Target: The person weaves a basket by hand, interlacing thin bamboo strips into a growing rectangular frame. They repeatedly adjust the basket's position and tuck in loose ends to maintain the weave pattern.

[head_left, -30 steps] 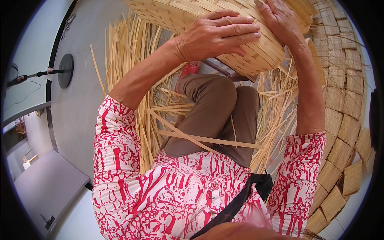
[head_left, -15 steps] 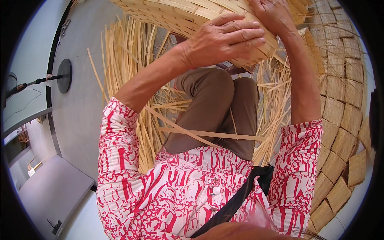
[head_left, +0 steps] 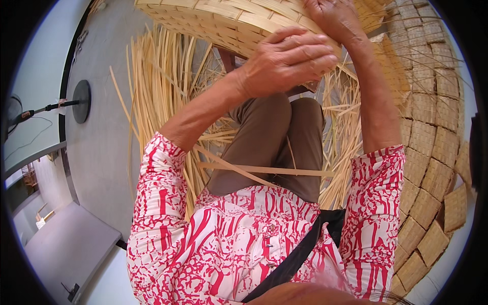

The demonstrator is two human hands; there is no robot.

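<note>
A pale woven bamboo basket (head_left: 203, 25) lies across the top of the view, above my knees, partly cut off by the upper edge. My left hand (head_left: 292, 61) rests against its near right corner, fingers stretched out side by side; the thumb is hidden. Just beyond, my right hand (head_left: 338, 20) bends its fingers onto the basket's right end, and their tips are partly out of view. Two loose bamboo strips (head_left: 274, 169) cross over my lap.
Long bamboo strips (head_left: 157, 76) lie in a heap at the left, with more strips (head_left: 345, 137) at the right. Rows of stacked woven pieces (head_left: 422, 152) line the right side. Under the basket is a dark wooden support (head_left: 227, 58). A stand with a round base (head_left: 81, 101) stands far left.
The basket has shifted slightly left, showing more of its woven side. Both hands have moved a little left with it, the left one also slightly nearer to me.
</note>
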